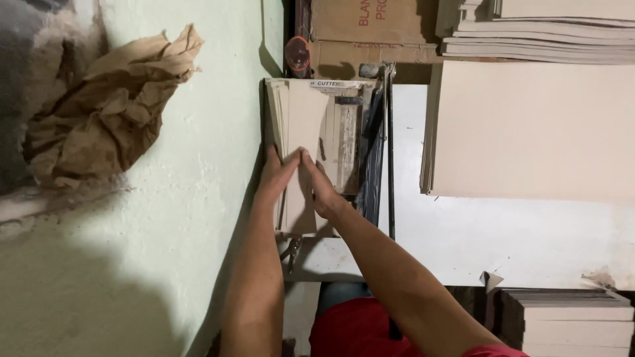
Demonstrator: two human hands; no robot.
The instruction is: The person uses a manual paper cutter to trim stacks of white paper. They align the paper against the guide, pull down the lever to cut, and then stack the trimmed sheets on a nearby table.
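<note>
A narrow stack of beige paper strips lies on the bed of a paper cutter, pushed against the pale green wall. My left hand presses on the stack's left side with fingers flat. Beside it, my right hand rests on the stack's right edge, thumb touching the left hand's fingers. The cutter's dark blade arm runs along the right of the bed.
A large stack of beige sheets lies on the white table to the right. More sheet stacks sit at the top right and bottom right. Crumpled brown paper fills a wall hole at left. Cardboard boxes stand behind the cutter.
</note>
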